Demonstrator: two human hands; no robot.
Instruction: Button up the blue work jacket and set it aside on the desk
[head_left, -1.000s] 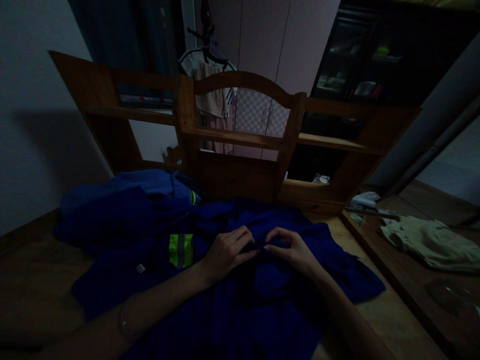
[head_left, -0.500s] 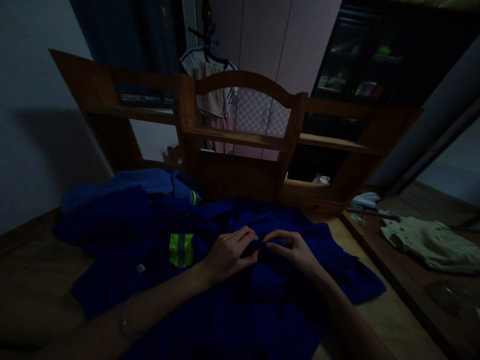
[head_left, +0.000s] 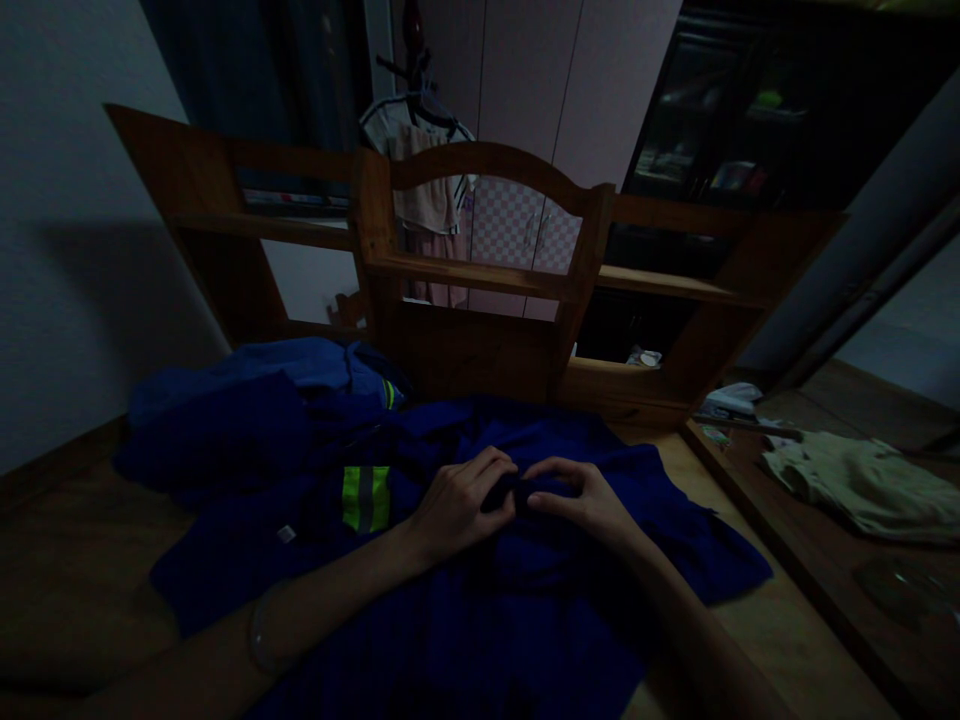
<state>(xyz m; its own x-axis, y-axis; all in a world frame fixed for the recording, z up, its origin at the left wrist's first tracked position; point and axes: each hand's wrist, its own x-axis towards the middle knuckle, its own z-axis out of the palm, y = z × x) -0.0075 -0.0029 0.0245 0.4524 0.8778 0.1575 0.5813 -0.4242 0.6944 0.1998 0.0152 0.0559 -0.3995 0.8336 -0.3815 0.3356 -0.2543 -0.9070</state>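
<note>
A dark blue work garment (head_left: 450,630) with a yellow-green and grey reflective patch (head_left: 366,498) lies spread over the wooden surface. Near its middle, my left hand (head_left: 461,505) pinches a fold of the cloth between thumb and fingers. My right hand (head_left: 581,497) faces it from the right, its thumb and fingertips closed on the same fold, a small distance away. What exactly lies between the fingertips is too dark to make out. A small white tag (head_left: 286,534) shows on the garment left of my left forearm.
A wooden shelf frame (head_left: 480,265) stands along the far side. Lighter blue clothing (head_left: 285,365) is heaped at the back left. To the right, beyond a raised wooden edge (head_left: 780,560), lies a pale green cloth (head_left: 862,485). Clothes (head_left: 427,180) hang behind the frame.
The right thumb has moved slightly down and apart from its index finger. Both hands otherwise stay at the same spot on the cloth.
</note>
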